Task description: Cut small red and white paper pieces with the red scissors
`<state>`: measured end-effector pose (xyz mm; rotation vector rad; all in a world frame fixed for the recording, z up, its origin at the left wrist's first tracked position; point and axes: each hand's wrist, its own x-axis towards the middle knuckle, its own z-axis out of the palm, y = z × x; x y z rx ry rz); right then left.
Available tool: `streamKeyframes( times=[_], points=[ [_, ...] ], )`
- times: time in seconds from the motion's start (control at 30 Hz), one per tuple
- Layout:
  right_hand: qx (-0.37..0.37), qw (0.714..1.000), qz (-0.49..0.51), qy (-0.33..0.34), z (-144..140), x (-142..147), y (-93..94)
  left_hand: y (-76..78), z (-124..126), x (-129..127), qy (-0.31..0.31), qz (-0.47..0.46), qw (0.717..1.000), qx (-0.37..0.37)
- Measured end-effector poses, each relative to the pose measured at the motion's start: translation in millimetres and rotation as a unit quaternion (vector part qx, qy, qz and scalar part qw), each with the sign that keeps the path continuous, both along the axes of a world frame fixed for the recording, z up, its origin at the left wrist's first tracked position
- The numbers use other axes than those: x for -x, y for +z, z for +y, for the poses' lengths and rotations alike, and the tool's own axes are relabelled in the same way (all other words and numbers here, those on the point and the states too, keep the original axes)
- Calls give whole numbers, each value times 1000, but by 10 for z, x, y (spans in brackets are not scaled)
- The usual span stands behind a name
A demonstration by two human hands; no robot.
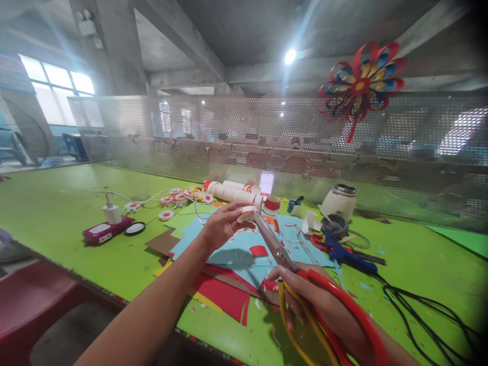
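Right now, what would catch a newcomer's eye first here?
Front and centre, the right hand works big red-and-yellow scissors, blades on a small white roll pinched by the left hand. Beneath them, blue and red paper sheets litter the bright green table. Upper right, a colourful paper pinwheel hangs on the mesh screen.

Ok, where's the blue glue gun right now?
In the head view the blue glue gun lies on the green table, right of the blue paper, just in front of the white pot.
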<state>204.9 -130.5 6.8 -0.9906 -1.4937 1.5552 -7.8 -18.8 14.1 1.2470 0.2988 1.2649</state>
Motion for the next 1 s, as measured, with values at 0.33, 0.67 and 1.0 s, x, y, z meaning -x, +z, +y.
streamKeyframes(
  times=[0.33, 0.67, 1.0],
  points=[
    [-6, 1000, -9, 13, 33, -21, -24, -14, 4, -1, -6, 2, 1000, -8],
    [-2, 1000, -5, -2, 12, 3, -12, -18, 8, -1, -9, -6, 1000, 4],
    [28, 999, 22, 14, 8, 22, 24, -46, 26, -19, -23, -15, 999, 23]
  ],
)
